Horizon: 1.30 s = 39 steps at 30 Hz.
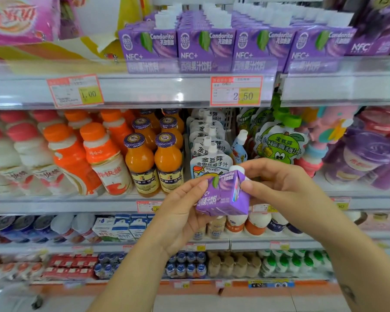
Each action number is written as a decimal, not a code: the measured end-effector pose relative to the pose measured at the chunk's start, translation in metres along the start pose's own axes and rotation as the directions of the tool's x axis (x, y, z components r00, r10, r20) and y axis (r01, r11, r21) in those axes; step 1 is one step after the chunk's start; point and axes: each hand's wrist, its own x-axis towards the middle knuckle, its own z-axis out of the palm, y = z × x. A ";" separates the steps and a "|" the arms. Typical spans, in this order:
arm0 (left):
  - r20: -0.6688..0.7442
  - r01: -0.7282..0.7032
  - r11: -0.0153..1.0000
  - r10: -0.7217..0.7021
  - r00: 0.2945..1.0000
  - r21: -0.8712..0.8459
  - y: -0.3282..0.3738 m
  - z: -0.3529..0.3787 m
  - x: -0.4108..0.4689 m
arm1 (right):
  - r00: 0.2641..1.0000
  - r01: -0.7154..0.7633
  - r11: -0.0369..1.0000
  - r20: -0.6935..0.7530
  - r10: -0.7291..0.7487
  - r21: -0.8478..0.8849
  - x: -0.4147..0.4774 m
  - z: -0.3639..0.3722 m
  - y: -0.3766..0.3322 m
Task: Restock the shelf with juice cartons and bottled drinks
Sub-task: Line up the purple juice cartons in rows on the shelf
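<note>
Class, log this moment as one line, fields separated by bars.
left hand: holds purple juice carton | right hand: grips its right side | matching cartons: top shelf | step: not yet shelved

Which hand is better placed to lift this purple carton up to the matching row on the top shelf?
Probably the left hand: it cradles the purple carton from its side and underside, while the right hand only pinches the corner near the cap. The matching row stands directly above.
</note>
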 end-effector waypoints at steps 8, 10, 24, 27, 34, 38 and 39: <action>-0.063 0.063 0.998 -0.062 0.996 0.018 -0.002 0.000 0.003 | 0.994 -0.087 0.996 -0.067 0.087 -0.004 0.007 0.001 0.009; -0.089 0.038 0.997 -0.032 0.995 0.068 0.000 0.000 0.002 | 0.989 -0.124 0.992 -0.072 0.126 0.040 0.007 0.003 0.010; 0.046 -0.426 0.813 0.446 0.894 0.397 0.011 -0.003 -0.013 | 0.940 -0.287 0.722 0.038 0.340 0.630 0.008 0.017 0.013; 0.043 -0.466 0.757 0.505 0.862 0.458 0.011 -0.004 -0.011 | 0.938 -0.308 0.695 0.085 0.336 0.650 0.008 0.024 0.012; -0.023 -0.363 0.794 0.427 0.904 0.487 0.008 -0.012 -0.003 | 0.941 -0.251 0.718 -0.010 0.338 0.649 0.009 0.037 0.007; -0.035 -0.292 0.836 0.347 0.937 0.466 0.004 -0.013 0.001 | 0.937 -0.241 0.744 -0.050 0.345 0.623 0.008 0.039 0.006; -0.037 -0.273 0.850 0.323 0.946 0.451 0.003 -0.013 0.001 | 0.937 -0.240 0.753 -0.056 0.345 0.613 0.008 0.039 0.006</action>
